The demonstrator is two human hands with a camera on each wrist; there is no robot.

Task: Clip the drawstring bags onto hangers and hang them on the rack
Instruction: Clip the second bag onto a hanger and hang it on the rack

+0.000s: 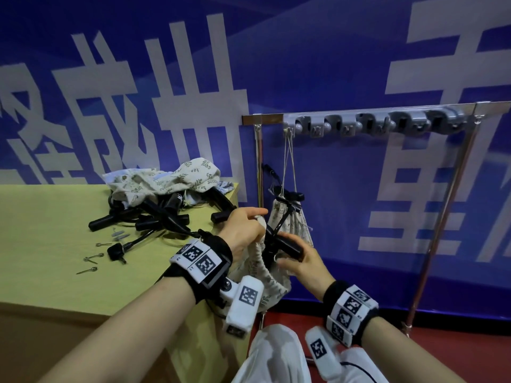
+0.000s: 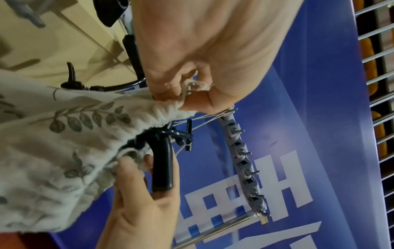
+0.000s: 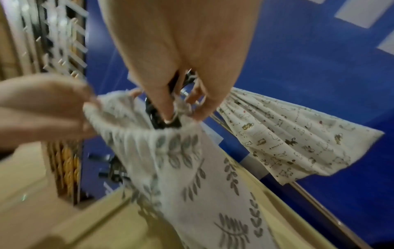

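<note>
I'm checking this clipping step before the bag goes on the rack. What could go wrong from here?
1. The left hand only pinches the leaf-print bag by its gathered hem and cord; the fabric may slip before the hanger clip bites.
2. The right hand works the clip with its fingertips close to it, so a finger could get nipped.
3. The hung bag hangs right behind; its cords might snag.

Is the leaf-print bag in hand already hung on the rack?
Not hung. The leaf-print bag is held below the rack by left hand and right hand.
</note>
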